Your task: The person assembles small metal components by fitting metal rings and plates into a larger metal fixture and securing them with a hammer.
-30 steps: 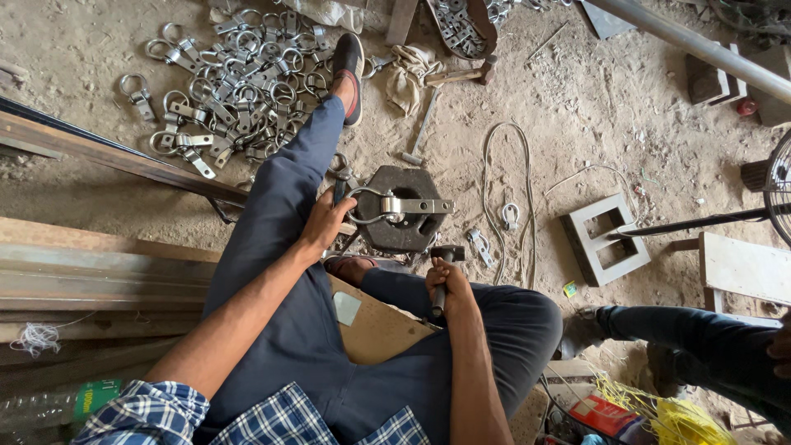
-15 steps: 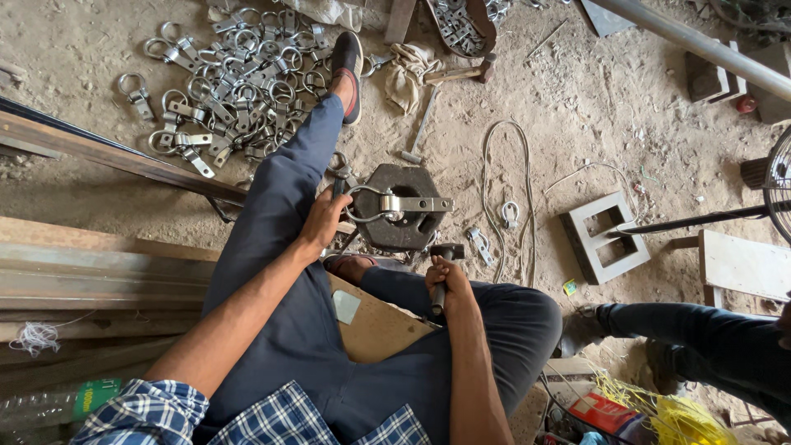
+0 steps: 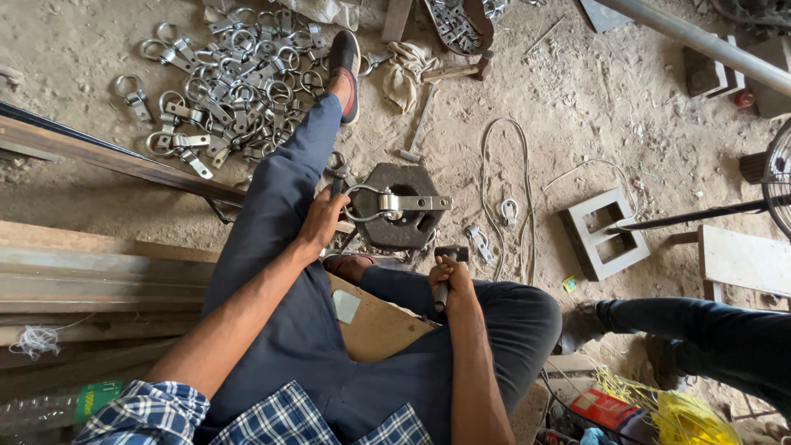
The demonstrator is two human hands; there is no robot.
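Note:
I sit on the dirt floor with one leg stretched out. My left hand (image 3: 323,218) holds a tool (image 3: 336,185) that grips a metal ring-and-strap clamp (image 3: 387,203) lying on a dark hexagonal steel block (image 3: 401,216). My right hand (image 3: 447,277) is closed round the handle of a small hammer (image 3: 450,255), its head just below the block's near edge. A brown board (image 3: 375,323) lies across my lap.
A heap of several finished ring clamps (image 3: 222,82) lies at the upper left by my shoe (image 3: 346,70). A second hammer (image 3: 418,128), a rag, a looped wire (image 3: 504,177), a grey hollow block (image 3: 603,232) and steel bars (image 3: 99,156) surround me. Another person's leg (image 3: 700,338) is at right.
My right hand with the hammer has sunk slightly toward my knee. The left hand and the clamp on the block stay put.

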